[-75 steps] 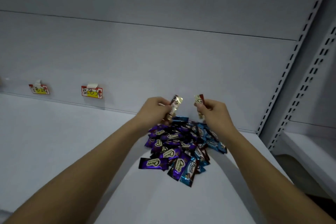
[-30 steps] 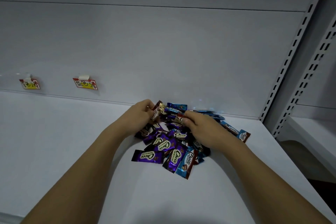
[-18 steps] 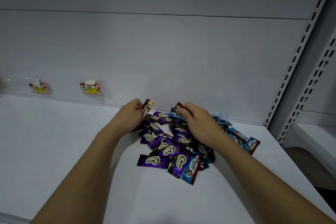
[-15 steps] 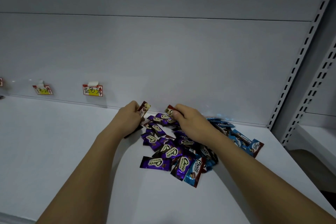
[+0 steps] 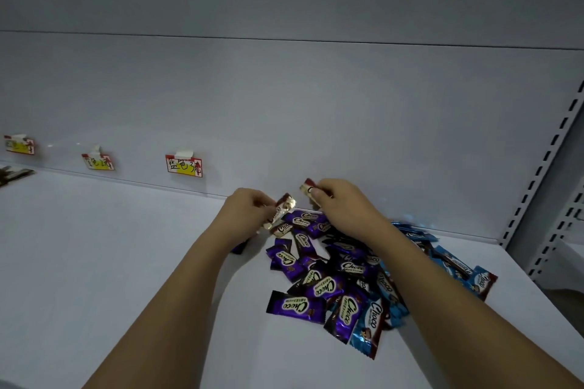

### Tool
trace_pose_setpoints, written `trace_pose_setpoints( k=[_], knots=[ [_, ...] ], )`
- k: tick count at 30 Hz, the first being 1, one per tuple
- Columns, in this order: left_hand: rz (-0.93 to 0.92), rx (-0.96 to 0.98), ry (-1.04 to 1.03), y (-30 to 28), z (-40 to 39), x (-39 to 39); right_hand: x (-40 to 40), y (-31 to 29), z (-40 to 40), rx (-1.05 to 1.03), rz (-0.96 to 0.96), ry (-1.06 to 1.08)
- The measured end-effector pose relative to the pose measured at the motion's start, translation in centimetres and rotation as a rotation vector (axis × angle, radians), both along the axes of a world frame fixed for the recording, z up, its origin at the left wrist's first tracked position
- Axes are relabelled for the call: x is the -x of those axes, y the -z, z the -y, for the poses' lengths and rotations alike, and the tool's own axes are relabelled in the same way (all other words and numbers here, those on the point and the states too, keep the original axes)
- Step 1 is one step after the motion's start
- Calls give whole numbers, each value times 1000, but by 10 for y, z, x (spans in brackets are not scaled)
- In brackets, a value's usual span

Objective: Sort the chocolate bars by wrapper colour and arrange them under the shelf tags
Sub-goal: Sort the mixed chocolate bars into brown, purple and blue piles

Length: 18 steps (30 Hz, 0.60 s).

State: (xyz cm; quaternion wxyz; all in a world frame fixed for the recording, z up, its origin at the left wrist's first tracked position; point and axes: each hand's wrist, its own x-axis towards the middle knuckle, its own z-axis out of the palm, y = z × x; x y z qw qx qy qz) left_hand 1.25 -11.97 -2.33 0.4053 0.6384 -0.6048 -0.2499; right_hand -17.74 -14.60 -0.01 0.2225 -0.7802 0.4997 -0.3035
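Observation:
A heap of chocolate bars (image 5: 335,275) in purple and blue wrappers lies on the white shelf (image 5: 94,262); the blue ones (image 5: 455,265) trail off to the right. My left hand (image 5: 249,215) holds a gold-and-brown wrapped bar (image 5: 282,207) just above the heap's far left edge. My right hand (image 5: 344,208) grips another red-and-gold bar (image 5: 309,189) above the heap's far side. Three yellow shelf tags are stuck along the back panel: nearest (image 5: 184,165), middle (image 5: 98,162), farthest (image 5: 19,145).
Dark bars (image 5: 14,174) lie at the far left edge under the farthest tag. A slotted upright (image 5: 550,164) bounds the shelf on the right, with another shelf bay beyond it. The grey back panel (image 5: 284,98) rises behind the heap.
Both hands dipped into the heap and came up again, each with a gold-brown bar. The view has swung left, bringing a third tag and the dark bars into sight.

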Motion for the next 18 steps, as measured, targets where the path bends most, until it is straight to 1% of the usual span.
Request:
trace_pose_setpoints(
  k=[4, 7, 9, 10, 13, 16, 18],
  knots=[
    [190, -79, 8, 12, 6, 13, 22, -6, 7, -55, 199, 125],
    [311, -101, -35, 16, 9, 19, 42, -14, 9, -84, 343, 201],
    [357, -127, -58, 16, 12, 20, 54, -20, 5, -100, 392, 222],
    [373, -150, -63, 15, 12, 20, 60, -21, 1, -112, 379, 224],
    [367, -178, -49, 13, 13, 23, 76, -17, -10, -155, 285, 214],
    [265, -152, -70, 14, 11, 22, 91, -10, -17, -149, 279, 237],
    [206, -112, -134, 13, 8, 18, 94, -5, -19, -129, 277, 250]
  ],
)
